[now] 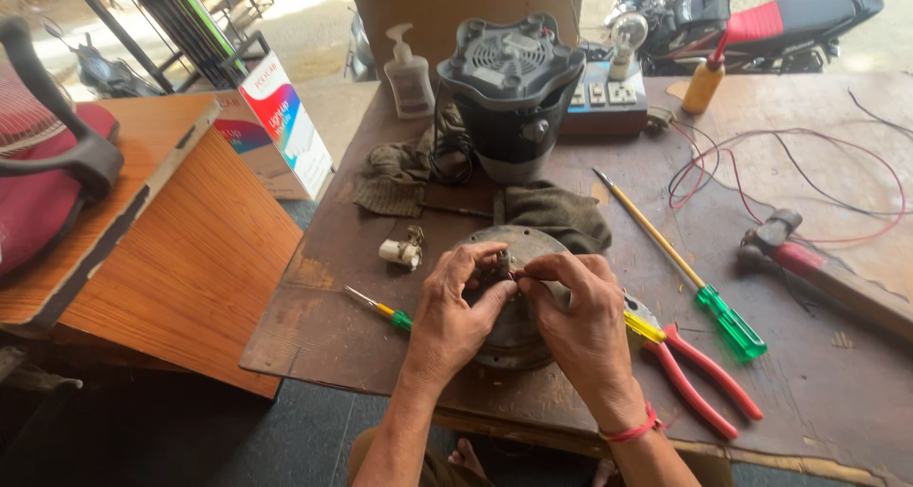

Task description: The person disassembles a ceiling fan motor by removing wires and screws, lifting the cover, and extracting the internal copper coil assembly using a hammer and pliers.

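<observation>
Right now both hands meet over the round grey metal motor disc [514, 340] at the near edge of the brown wooden counter [818, 392]. The left hand [455, 306] pinches a small dark part [498, 264] on the disc. The right hand [580, 316] pinches a thin red wire [514, 275] beside it. The wire could slip or snap if pulled hard. No container holds anything I can see.

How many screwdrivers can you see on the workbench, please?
2: a long green-handled screwdriver right of the hands, and a small green-handled one left of the left hand. Others may be hidden.
</observation>
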